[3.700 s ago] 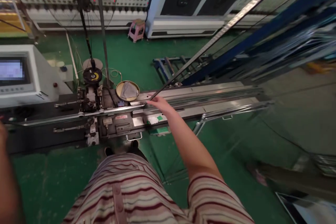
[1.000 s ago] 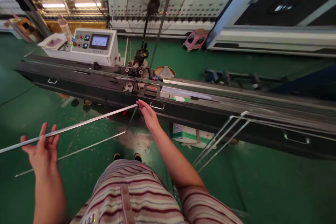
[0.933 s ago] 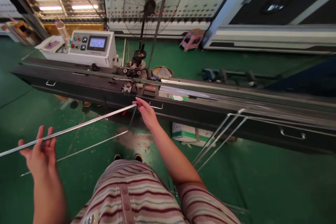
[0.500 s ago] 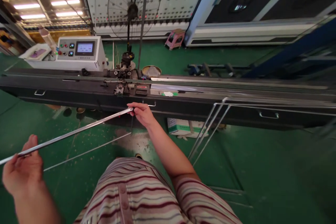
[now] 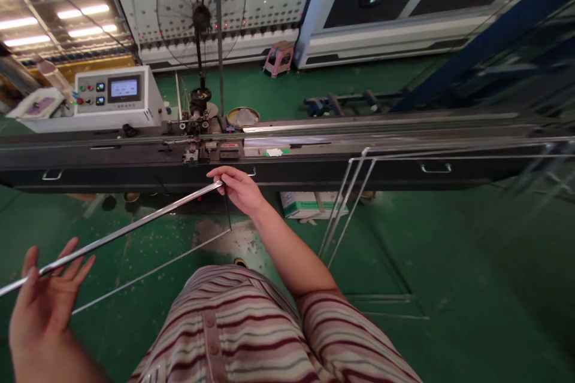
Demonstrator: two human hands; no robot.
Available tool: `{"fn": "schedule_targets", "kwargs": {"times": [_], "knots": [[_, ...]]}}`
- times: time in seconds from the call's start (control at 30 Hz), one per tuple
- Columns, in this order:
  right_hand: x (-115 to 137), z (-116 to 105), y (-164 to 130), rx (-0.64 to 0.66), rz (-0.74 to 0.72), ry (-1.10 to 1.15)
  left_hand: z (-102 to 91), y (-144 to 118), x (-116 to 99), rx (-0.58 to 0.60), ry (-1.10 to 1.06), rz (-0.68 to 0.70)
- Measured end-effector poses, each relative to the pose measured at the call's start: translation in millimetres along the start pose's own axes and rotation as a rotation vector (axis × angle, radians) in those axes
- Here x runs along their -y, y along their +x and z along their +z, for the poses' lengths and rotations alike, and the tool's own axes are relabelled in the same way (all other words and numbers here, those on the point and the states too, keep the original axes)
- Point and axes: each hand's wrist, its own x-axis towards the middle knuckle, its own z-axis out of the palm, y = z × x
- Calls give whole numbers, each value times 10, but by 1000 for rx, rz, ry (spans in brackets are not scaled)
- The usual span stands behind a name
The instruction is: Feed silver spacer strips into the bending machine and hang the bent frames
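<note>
In the head view, a long thin aluminium spacer bar (image 5: 130, 228) runs on a diagonal, its long axis rising from the lower left edge of the picture up to the right, where it ends at a bent corner. From that corner a short leg drops straight down, and a second long bar (image 5: 153, 269) runs back down-left beneath the first, nearly parallel to it.

No brand or wording can be read: the control panel (image 5: 109, 91), well beyond the right hand's grip, shows a lit screen and coloured buttons, too small to make out. A boxed carton (image 5: 309, 204) lies on the floor just right of that grip, its print unreadable.

The right hand (image 5: 238, 187) has its grip pinching the bent corner, thumb and fingertips pressed together on the metal. The left hand (image 5: 42, 296) is spread, palm up, fingers open, with the bar resting across the fingers (image 5: 67, 260) rather than clasped. Just beyond the right grip stands the long black machine counter (image 5: 314, 170), its mechanism (image 5: 197, 143) directly above the fingertips.
</note>
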Motion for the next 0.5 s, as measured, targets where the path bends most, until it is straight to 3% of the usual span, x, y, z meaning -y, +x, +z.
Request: {"fn": "schedule_targets", "kwargs": {"times": [0.17, 0.4, 0.5], "knots": [[92, -65, -59, -10, -73, 57, 55, -32, 26, -63, 54, 56], [186, -209, -171, 46, -262, -168, 1, 24, 45, -138, 46, 59], [253, -177, -213, 26, -317, -245, 100, -46, -3, -102, 94, 36]]}}
